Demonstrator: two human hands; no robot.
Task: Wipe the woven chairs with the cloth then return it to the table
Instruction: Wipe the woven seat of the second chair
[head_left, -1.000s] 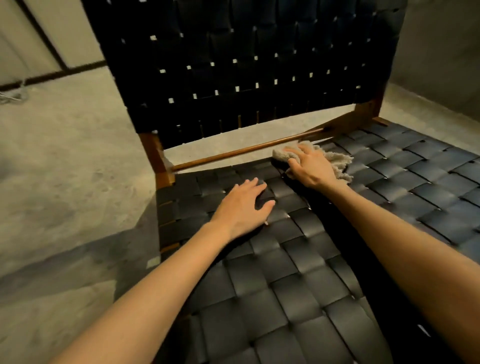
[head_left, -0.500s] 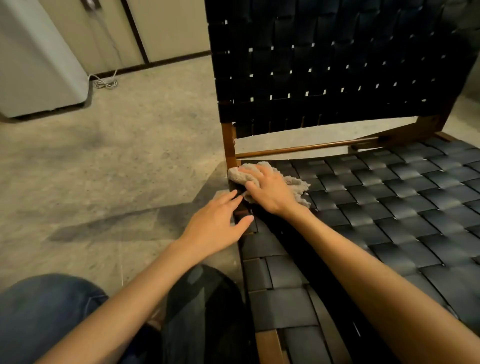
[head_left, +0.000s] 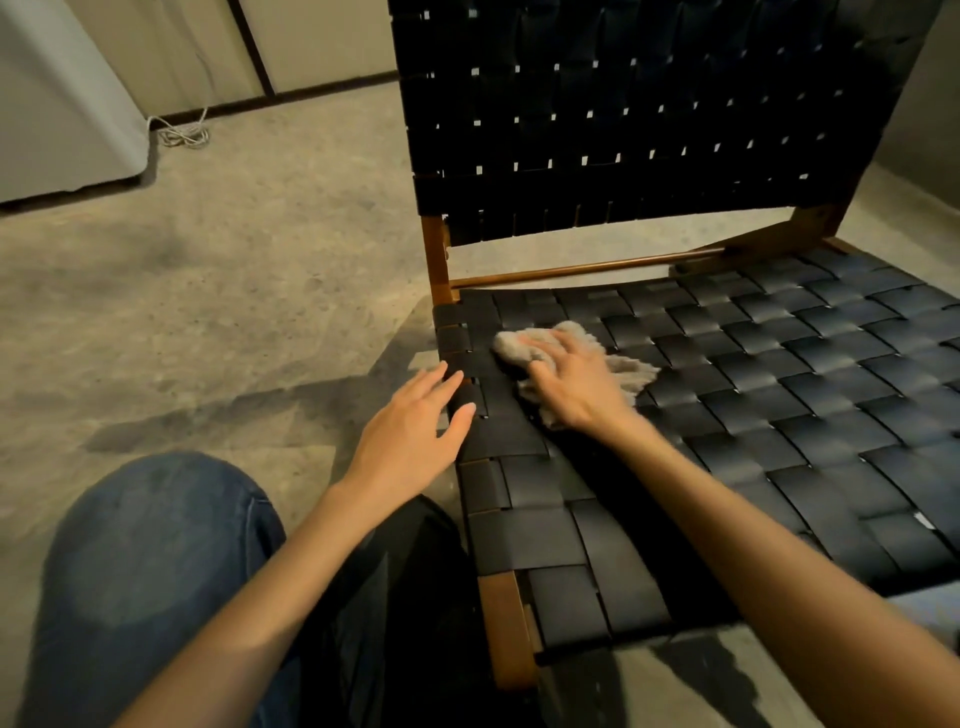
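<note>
While the right hand (head_left: 576, 384) curls its fingers over the cloth (head_left: 632, 372) near the back left corner of the chair (head_left: 779, 395), the left hand (head_left: 410, 431) lies flat on its left edge, fingers together.

One head-worn wide-angle view, facing forward and down.
From close above the denim knee (head_left: 156, 545) it looks onto the woven chair (head_left: 779, 415); left hand (head_left: 410, 436) and right hand (head_left: 576, 384) with the cloth (head_left: 628, 371) sit mid-frame, the backrest (head_left: 649, 114) along the top.
</note>
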